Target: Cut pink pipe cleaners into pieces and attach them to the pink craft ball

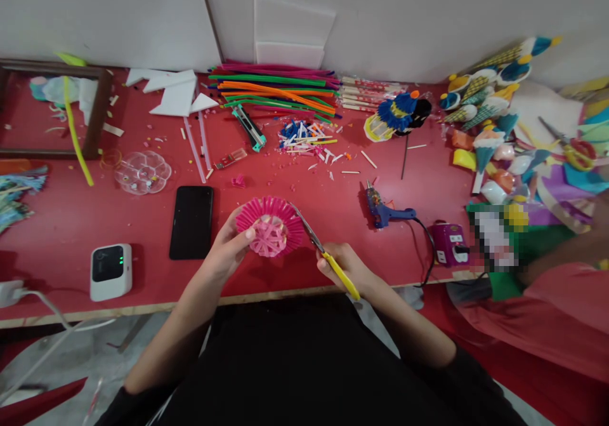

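My left hand (pixel 233 243) grips a round pink craft piece (pixel 269 239) by its left side, thumb on top. A fringe of bright pink pleats runs around it, with a paler woven-looking disc at its centre. In my right hand (pixel 346 264) is a pair of scissors (pixel 339 272) with yellow handles. The blades point up and left, against the right edge of the pink fringe; whether they are parted is hard to see. Beyond my hands lies a small pink scrap (pixel 238 181).
Left of my hands are a black phone (pixel 191 223) and a white device (pixel 111 272). A glue gun (pixel 386 209) lies to the right, its cord near a purple socket box (pixel 450 245). Pipe cleaners (pixel 280 91) and a cutter (pixel 249 127) lie behind. A co-worker's arm (pixel 566 248) reaches in at right.
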A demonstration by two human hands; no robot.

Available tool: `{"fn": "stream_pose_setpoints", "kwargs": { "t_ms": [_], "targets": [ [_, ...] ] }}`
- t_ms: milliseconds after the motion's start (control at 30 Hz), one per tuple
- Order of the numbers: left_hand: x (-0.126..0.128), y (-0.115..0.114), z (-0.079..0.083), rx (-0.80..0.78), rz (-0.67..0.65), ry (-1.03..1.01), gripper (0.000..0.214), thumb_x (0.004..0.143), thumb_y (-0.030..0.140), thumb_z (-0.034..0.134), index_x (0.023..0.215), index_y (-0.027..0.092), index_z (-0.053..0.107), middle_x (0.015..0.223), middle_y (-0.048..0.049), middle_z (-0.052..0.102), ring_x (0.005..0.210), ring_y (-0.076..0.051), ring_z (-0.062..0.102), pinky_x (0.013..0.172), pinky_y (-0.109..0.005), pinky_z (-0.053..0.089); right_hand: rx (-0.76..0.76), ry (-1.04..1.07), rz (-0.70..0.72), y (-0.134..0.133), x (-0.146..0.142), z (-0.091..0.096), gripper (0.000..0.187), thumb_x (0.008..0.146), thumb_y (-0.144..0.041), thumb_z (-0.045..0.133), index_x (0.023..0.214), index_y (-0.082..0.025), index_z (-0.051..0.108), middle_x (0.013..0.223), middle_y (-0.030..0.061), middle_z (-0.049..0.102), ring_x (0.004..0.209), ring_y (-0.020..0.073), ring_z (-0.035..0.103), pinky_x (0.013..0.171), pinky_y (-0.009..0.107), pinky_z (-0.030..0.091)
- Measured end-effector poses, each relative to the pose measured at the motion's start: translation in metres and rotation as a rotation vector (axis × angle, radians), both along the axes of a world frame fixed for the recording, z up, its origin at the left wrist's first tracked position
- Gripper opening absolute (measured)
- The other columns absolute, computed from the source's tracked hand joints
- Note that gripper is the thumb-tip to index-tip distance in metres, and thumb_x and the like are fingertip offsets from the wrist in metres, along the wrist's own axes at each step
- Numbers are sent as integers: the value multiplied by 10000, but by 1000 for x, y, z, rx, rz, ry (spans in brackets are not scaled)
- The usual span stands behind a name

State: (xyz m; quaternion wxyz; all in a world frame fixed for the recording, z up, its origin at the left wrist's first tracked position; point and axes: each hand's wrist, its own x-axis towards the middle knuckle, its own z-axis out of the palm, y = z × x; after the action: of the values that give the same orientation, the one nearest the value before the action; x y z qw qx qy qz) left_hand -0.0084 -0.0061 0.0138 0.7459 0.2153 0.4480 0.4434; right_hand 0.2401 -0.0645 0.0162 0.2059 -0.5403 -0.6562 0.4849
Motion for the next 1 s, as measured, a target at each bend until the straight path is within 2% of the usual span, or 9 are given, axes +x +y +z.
{"fn": "stream_pose_setpoints", "kwargs": {
  "t_ms": [167,467,667,900,1000],
  "targets": [
    [-1,1,0,0,-15,24,459,612,334,913,990,205,686,927,-32,764,828,-199,723,771,-303,572,-12,-7,-8,-1,0,-1,691,860,-848,281,580,-218,328,534,-52,284,497,79,251,470,249,150],
    [2,0,5,-26,45,28,435,598,307,923,973,223,720,897,-4,773,789,-171,729,722,-246,574,-25,2,-23,-5,1,-10,671,876,-811,355,577,-211,382,519,-44,343,492,82,292,464,240,198],
    [5,-2,13,-11,36,25,457,640,327,907,1047,232,723,954,-26,796,947,-232,754,900,-326,584,-16,-16,-48,-4,-1,-14,676,853,-818,390,547,-217,347,495,-60,281,474,74,248,450,239,178],
    [3,-1,6,-18,41,36,498,619,333,918,1069,238,727,1011,-30,793,997,-236,742,894,-309,586,-4,-33,-57,-4,0,-11,675,860,-825,346,564,-218,345,520,-51,295,495,76,264,469,251,170],
    [2,0,3,-9,24,29,478,635,355,908,1064,244,728,992,-21,794,948,-219,752,830,-276,598,-8,-25,-34,-3,2,-8,675,859,-834,308,585,-218,340,555,-48,284,518,82,270,483,255,160]
  ]
}}
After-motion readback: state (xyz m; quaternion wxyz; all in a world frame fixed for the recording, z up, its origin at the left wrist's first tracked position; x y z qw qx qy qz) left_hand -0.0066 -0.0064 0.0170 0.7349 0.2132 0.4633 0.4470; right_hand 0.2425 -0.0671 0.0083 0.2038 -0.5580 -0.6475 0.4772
